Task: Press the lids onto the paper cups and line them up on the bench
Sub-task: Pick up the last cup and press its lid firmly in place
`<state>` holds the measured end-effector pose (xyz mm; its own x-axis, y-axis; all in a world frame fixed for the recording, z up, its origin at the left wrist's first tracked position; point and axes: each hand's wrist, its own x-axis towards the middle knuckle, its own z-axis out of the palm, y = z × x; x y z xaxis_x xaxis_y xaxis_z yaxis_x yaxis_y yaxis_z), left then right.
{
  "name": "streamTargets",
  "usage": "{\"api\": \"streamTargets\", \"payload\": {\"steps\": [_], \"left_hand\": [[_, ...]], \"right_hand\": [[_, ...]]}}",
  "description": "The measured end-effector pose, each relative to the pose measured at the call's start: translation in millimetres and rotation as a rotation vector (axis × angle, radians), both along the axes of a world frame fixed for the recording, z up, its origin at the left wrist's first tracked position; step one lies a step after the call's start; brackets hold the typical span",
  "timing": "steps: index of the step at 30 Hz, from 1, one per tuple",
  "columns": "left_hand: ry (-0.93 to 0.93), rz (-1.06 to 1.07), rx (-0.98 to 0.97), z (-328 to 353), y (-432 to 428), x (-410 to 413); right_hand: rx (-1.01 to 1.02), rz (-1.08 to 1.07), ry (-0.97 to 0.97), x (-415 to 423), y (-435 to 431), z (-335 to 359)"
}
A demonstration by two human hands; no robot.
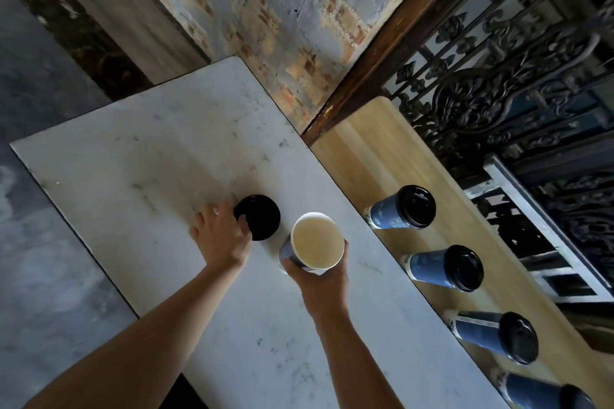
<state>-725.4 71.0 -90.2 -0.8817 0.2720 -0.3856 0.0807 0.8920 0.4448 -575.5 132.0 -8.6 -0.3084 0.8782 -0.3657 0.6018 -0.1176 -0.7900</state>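
Overhead, the left hand pinches the rim of the black lid lying flat on the marble desk; the right hand, fingers wrapped, grips the open paper cup just beside it. Four lidded cups line the wooden desk along the marble's right edge; bare marble stretches beyond the lid.
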Motion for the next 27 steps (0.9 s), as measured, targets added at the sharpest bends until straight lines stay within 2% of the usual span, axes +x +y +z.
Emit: {"api": "streamTargets", "payload": {"steps": [3, 7, 13, 17, 20, 22, 25, 27], "left_hand": [[-0.053, 0.027, 0.027, 7.7, -0.4, -4.8], [-0.135, 0.1, 0.261, 33.3, -2.6, -6.8], [-0.087, 0.151, 0.461, 80.2, -15.2, -11.1], [-0.03, 0.159, 0.599, 111.7, -20.2, -7.1], [0.19, 0.01, 0.833, 130.2, -26.1, 6.0], [0.341, -0.195, 0.971, 134.6, -27.4, 14.0], [0.498, -0.521, 1.052, 141.2, -22.9, 28.6], [0.517, -0.637, 1.06, 145.3, -18.9, 40.7]], "right_hand": [[-0.053, -0.06, 0.029, 6.4, -4.6, -4.3], [-0.106, -0.065, 0.068, 15.2, -8.9, -2.7], [-0.264, -0.059, 0.042, 46.2, -15.2, 9.3], [-0.237, -0.082, -0.02, 68.0, -27.7, 18.4], [0.031, -0.26, -0.113, 75.3, -36.4, 35.5], [0.082, -0.315, -0.03, 69.6, -36.6, 62.5], [-0.213, -0.226, 0.347, 49.5, -30.2, 110.2], [-0.355, -0.188, 0.47, 38.1, -21.4, 125.6]]}}
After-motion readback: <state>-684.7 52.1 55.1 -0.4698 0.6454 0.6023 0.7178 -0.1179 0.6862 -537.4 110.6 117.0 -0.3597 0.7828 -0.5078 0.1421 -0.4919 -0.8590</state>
